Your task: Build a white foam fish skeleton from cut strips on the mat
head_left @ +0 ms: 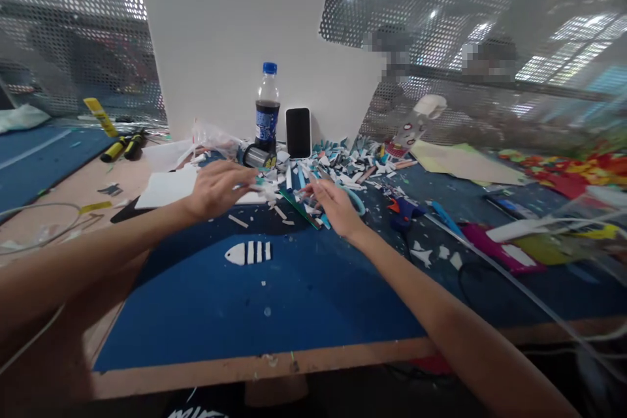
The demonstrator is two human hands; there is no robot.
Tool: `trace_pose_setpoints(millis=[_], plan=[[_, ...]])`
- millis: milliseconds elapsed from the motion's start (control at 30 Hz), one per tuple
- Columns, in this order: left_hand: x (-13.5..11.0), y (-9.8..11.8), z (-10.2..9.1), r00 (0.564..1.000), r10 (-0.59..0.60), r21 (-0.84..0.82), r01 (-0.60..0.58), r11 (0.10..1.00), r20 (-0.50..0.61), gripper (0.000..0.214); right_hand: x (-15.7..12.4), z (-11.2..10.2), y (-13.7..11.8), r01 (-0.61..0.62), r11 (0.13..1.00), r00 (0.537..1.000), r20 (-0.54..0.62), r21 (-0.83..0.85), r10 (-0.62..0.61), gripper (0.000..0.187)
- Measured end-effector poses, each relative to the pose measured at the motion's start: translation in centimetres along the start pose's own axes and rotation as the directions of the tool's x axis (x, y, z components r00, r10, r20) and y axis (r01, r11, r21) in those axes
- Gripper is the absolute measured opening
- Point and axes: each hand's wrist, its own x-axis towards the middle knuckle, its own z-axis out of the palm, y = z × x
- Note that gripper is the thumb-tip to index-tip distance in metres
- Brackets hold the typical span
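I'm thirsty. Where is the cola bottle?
Head view, centre back: the bottle stands before the white board, just left of the black phone.

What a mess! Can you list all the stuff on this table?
bottle: one, dark drink and blue cap, standing at the back
phone: one, black, upright right of the bottle
scraps: a heap, white and teal, in front of the bottle
mat: one, blue, on the wooden table
fish cut-out: one, white, on the mat
sheet: one, white, left of the scraps
left hand: one, bare, at the scraps' left edge
right hand: one, bare, fingers spread on the scraps
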Motion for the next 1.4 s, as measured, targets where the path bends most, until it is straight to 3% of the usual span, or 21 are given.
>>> trace_pose_setpoints(millis=[100, 233, 333, 467, 633, 833, 967, 1167, 1400], plan=[[-0.1, 1.3, 0.9, 0.983, 0.176, -0.064, -0.18, 0.982, -0.06, 0.016, 0.1, 1.1, -1.2, -0.073, 0.98, 0.974, 0.224, 0.183, 0.031, 0.075], [-0.6, 2.3, 1.9, 0.973, 0.207, -0.141, -0.22, 0.965, -0.102, 0.03, 0.4, 2.1, -1.9, -0.16, 0.941, 0.935, 0.352, 0.299, 0.047, 0.061], [-0.9, 2.5, 2.0, 0.99, 0.131, -0.252, -0.138, 0.958, -0.043, 0.044, 0.7, 2.4, -1.7, -0.186, 0.922, 0.937, 0.343, 0.34, 0.063, 0.05], [-0.6, 1.7, 1.6, 0.98, 0.012, -0.455, 0.08, 0.887, 0.197, 0.066, 0.8, 2.7, -1.2, -0.153, 0.915, 0.957, 0.286, 0.373, 0.043, 0.038], [0.1, 1.0, 1.6, 0.886, -0.114, -0.572, 0.383, 0.725, 0.449, 0.045, 0.3, 3.0, -0.9, -0.113, 0.909, 0.971, 0.239, 0.402, 0.016, 0.029], [0.7, 2.7, 1.5, 0.723, -0.164, -0.512, 0.611, 0.604, 0.671, 0.037, 0.0, 3.5, -0.7, -0.041, 0.89, 0.985, 0.167, 0.454, -0.04, 0.031], [0.9, 3.7, 1.3, 0.673, -0.161, -0.518, 0.68, 0.519, 0.722, 0.034, 0.0, 3.7, -0.9, -0.023, 0.88, 0.988, 0.144, 0.475, -0.052, 0.036], [1.0, 4.0, 1.3, 0.662, -0.12, -0.582, 0.718, 0.382, 0.739, 0.032, -0.1, 3.8, -1.2, -0.066, 0.846, 0.985, 0.171, 0.529, -0.03, 0.038], [0.8, 3.8, 1.6, 0.654, -0.119, -0.599, 0.74, 0.307, 0.747, 0.038, -0.3, 3.8, -1.3, -0.122, 0.815, 0.984, 0.173, 0.567, 0.027, 0.041]])
